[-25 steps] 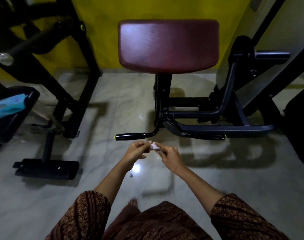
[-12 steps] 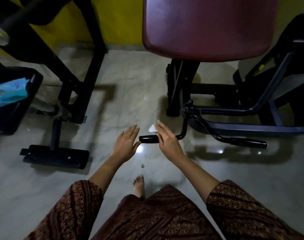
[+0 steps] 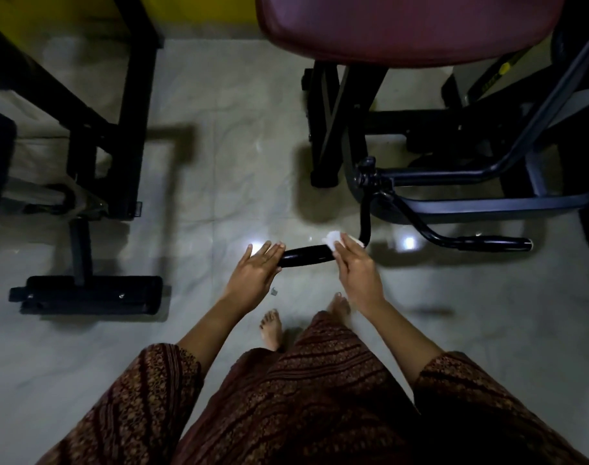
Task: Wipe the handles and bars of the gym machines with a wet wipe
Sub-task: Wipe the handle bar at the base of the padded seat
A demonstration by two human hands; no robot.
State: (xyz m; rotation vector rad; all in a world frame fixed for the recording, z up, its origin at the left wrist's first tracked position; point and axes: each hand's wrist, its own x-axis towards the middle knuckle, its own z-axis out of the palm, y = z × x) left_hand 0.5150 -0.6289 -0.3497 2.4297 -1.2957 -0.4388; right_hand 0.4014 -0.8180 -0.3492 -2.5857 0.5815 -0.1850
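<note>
While your left hand [image 3: 254,273] lies flat-fingered at the free end of the black handle [image 3: 304,257], your right hand [image 3: 356,273] presses the wet wipe [image 3: 332,237] near its bend, fingers straight; most of the wipe hides beneath them.

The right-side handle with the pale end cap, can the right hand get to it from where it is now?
Probably yes. The right hand presses the wipe on the near handle, and only bare floor lies between it and the right-side handle, so a sideways reach looks free.
</note>
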